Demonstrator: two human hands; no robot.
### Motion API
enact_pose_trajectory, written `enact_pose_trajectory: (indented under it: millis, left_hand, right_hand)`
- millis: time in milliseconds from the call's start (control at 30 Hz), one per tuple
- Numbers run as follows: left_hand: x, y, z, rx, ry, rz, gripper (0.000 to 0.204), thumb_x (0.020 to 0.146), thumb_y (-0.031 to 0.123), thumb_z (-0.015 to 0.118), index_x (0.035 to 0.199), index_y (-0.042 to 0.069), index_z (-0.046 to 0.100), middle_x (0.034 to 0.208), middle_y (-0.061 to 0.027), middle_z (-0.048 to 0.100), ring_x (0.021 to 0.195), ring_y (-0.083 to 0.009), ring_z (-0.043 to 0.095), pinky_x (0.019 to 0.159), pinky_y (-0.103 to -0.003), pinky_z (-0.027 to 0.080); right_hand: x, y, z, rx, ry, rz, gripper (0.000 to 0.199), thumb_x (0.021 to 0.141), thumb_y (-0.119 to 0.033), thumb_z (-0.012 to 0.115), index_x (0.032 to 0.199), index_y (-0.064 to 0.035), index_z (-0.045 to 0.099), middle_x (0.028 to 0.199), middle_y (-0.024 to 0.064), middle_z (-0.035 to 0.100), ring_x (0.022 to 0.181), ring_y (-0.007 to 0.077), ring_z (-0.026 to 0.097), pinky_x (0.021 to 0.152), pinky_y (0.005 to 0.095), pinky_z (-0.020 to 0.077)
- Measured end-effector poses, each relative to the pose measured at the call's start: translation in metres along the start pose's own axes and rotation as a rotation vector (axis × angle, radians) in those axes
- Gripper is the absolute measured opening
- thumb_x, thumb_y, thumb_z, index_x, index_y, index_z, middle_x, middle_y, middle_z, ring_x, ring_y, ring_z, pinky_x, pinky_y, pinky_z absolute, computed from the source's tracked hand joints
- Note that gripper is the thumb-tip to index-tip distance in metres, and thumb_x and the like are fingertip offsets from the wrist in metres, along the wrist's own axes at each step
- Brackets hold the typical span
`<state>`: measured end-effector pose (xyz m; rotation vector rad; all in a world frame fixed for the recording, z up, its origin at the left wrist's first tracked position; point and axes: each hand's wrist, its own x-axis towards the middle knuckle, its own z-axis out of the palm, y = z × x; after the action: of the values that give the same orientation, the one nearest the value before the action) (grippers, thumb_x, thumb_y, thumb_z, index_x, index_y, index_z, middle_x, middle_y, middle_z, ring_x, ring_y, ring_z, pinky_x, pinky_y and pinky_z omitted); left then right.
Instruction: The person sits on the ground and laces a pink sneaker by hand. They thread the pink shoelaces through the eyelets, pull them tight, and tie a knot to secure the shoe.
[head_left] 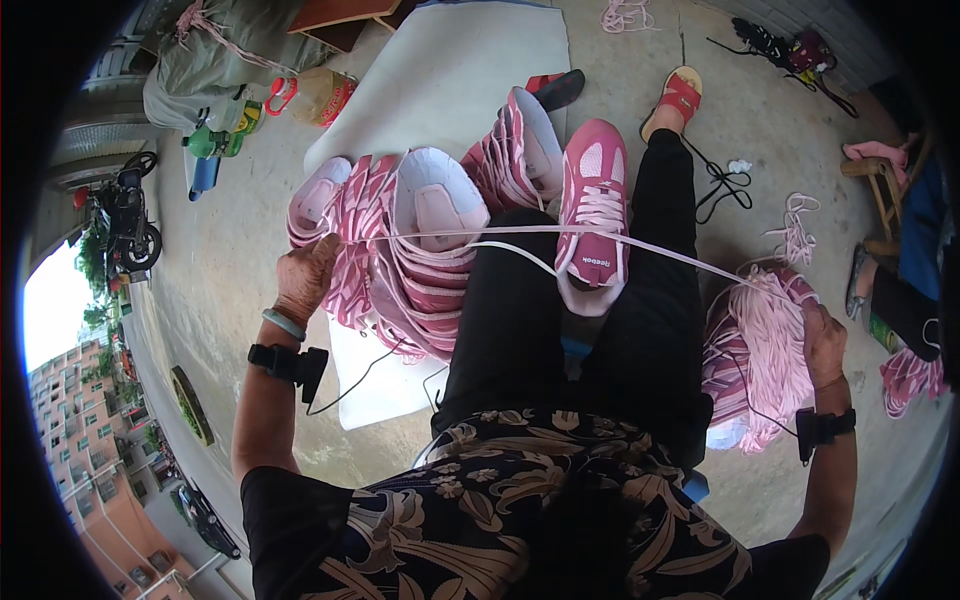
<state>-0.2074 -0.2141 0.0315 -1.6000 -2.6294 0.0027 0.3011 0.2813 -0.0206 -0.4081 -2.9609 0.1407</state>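
Observation:
A pink sneaker (594,210) rests upright on my lap, between my knees. A long pink shoelace (660,252) stretches taut across it from hand to hand. My left hand (305,280) pinches one end of that lace beside a row of pink shoe uppers (420,250). My right hand (825,345) grips the other end on top of a big bundle of pink laces (760,350) at my right side. Both wrists wear black straps.
More pink shoes (525,145) lie on a white sheet (450,70) on the concrete floor. A red sandal (680,95) is on my outstretched foot. Loose laces (795,225), a wooden stool (880,185), sacks (210,55) and a motorbike (125,220) stand around.

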Motion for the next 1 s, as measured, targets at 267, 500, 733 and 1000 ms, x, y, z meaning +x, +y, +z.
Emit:
enact_pose_trajectory:
  millis: [267, 500, 733, 1000]
  left_hand:
    - [-0.032, -0.066, -0.046, -0.145, -0.046, -0.443, 0.023, 0.083, 0.027, 0.057, 0.073, 0.007, 0.054, 0.057, -0.0059, 0.054, 0.05, -0.0236, 0.052, 0.046, -0.031, 0.038]
    - [0.024, 0.014, -0.175, -1.287, 0.038, -0.282, 0.037, 0.085, 0.037, 0.055, 0.076, 0.002, 0.045, 0.061, 0.0041, 0.034, 0.05, -0.004, 0.024, 0.046, -0.02, 0.02]
    - [0.065, 0.127, -0.27, -0.718, 0.146, 0.245, 0.042, 0.083, 0.045, 0.05, 0.08, 0.003, 0.048, 0.063, 0.0016, 0.038, 0.052, -0.0071, 0.029, 0.049, -0.023, 0.024]
    - [0.051, 0.191, -0.272, -0.356, 0.312, 0.712, 0.03, 0.075, 0.038, 0.057, 0.072, 0.008, 0.051, 0.059, 0.0043, 0.036, 0.053, -0.0095, 0.03, 0.049, -0.027, 0.023]
  right_hand:
    - [-0.091, 0.079, -0.042, -0.183, -0.04, 0.334, 0.008, 0.084, -0.007, 0.046, 0.089, -0.004, 0.052, 0.075, 0.0187, 0.056, 0.066, 0.0375, 0.056, 0.055, 0.0414, 0.0438]
    - [-0.094, 0.056, 0.0, -0.081, -0.38, 0.455, 0.015, 0.082, -0.019, 0.05, 0.084, -0.0054, 0.055, 0.075, 0.0202, 0.058, 0.071, 0.039, 0.055, 0.062, 0.0436, 0.0437]
    - [0.028, -0.036, 0.019, 0.189, -0.39, 0.313, 0.02, 0.072, -0.019, 0.062, 0.088, -0.0072, 0.062, 0.088, 0.0107, 0.061, 0.087, 0.0307, 0.057, 0.077, 0.0383, 0.0444]
    - [0.187, -0.176, 0.047, 0.596, -0.249, -0.033, 0.041, 0.07, -0.016, 0.064, 0.109, -0.0115, 0.054, 0.093, 0.0138, 0.058, 0.086, 0.0306, 0.057, 0.076, 0.0368, 0.0453]
